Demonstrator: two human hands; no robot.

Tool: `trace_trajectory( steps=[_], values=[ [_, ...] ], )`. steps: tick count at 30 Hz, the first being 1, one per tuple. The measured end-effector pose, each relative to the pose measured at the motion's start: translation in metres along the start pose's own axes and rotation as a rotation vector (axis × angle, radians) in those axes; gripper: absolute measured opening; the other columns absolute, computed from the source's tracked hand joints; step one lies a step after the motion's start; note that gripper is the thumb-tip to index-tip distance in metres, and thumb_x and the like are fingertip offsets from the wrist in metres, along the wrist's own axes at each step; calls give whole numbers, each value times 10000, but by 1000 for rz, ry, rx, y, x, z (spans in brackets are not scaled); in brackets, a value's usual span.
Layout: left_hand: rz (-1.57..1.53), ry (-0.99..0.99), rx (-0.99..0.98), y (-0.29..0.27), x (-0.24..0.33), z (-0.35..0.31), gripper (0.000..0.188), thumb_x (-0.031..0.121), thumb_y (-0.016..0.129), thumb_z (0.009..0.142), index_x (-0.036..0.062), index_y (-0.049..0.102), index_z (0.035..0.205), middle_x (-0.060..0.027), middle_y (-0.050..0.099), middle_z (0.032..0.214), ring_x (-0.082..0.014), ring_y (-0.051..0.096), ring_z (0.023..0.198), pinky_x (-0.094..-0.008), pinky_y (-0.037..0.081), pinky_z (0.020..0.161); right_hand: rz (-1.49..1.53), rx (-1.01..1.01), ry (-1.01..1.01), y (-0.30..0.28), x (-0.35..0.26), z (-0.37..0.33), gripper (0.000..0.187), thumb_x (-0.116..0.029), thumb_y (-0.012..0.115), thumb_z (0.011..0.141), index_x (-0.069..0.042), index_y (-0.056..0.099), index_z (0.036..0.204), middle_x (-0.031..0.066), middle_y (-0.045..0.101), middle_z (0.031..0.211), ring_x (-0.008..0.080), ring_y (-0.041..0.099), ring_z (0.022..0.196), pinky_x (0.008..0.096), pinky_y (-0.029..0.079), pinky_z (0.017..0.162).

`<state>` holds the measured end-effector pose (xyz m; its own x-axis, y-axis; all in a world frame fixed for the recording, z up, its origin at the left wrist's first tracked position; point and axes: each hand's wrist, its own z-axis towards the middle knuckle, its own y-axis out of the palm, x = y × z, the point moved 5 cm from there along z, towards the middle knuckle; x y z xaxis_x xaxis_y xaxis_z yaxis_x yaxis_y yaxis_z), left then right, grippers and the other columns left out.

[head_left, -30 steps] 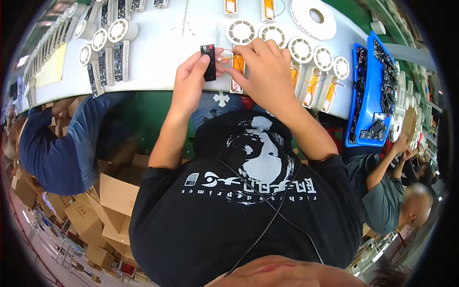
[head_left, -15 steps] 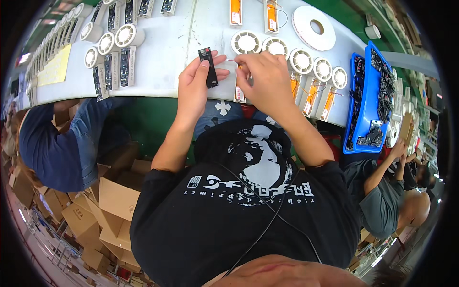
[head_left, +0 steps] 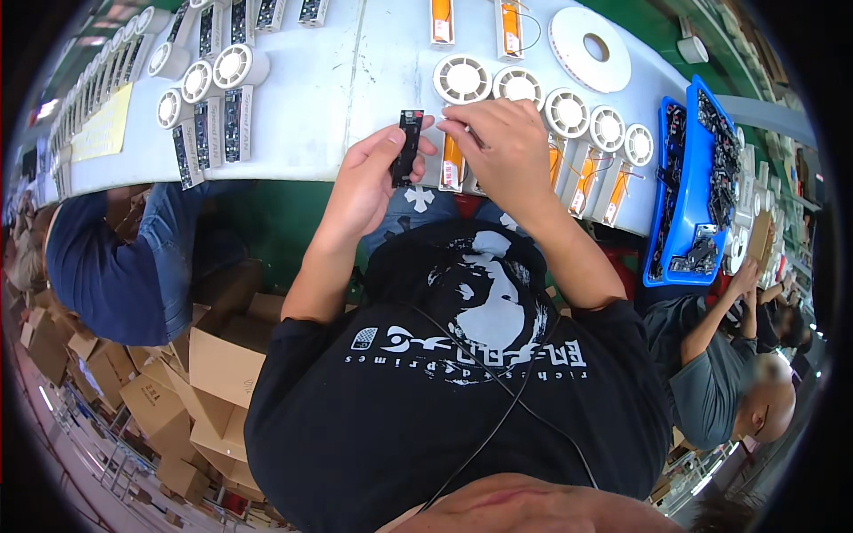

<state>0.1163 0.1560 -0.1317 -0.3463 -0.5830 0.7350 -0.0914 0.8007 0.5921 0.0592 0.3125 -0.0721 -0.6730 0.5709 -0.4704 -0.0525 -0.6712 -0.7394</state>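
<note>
Keeping the black circuit board (head_left: pixel 408 151) steady and unflexed, with a light touch, seems wisest. My left hand (head_left: pixel 364 171) grasps it, thumb over fingers, above the near edge of the surface (head_left: pixel 298 98). My right hand (head_left: pixel 508 147) sits just right of its top end, fingertips bunched; can't tell on what.

The black board (head_left: pixel 410 147) looks matt, the blue bin (head_left: pixel 690 191) glossy plastic.

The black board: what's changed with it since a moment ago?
The left hand has brought the black board rightward and nearer the wearer's body, without letting go. The right hand stays close by; the round white fans stayed put.
</note>
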Motion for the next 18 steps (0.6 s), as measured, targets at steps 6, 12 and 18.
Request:
trace_trajectory(
  steps=[6,12,18],
  values=[
    [33,-69,30,0,-6,1,341,159,529,1056,-39,608,1322,-59,673,1034,-114,602,808,-252,475,704,-48,15,-74,2,-2,0,123,-125,786,811,-87,733,915,-4,691,858,192,621,792,332,400,724],
    [138,-45,-1,-5,-13,4,323,145,587,1027,-40,630,1288,-51,682,1004,-107,602,751,-225,423,619,-99,-11,-103,2,-6,-1,134,-137,781,816,-105,723,932,-12,681,848,184,615,788,341,388,720],
    [144,-46,23,-5,-14,6,305,143,589,1025,-52,636,1256,-54,670,974,-112,591,734,-245,433,622,-116,9,-132,2,-6,-2,128,-142,780,815,-107,721,923,-13,681,846,184,614,788,341,388,726]
  ],
)
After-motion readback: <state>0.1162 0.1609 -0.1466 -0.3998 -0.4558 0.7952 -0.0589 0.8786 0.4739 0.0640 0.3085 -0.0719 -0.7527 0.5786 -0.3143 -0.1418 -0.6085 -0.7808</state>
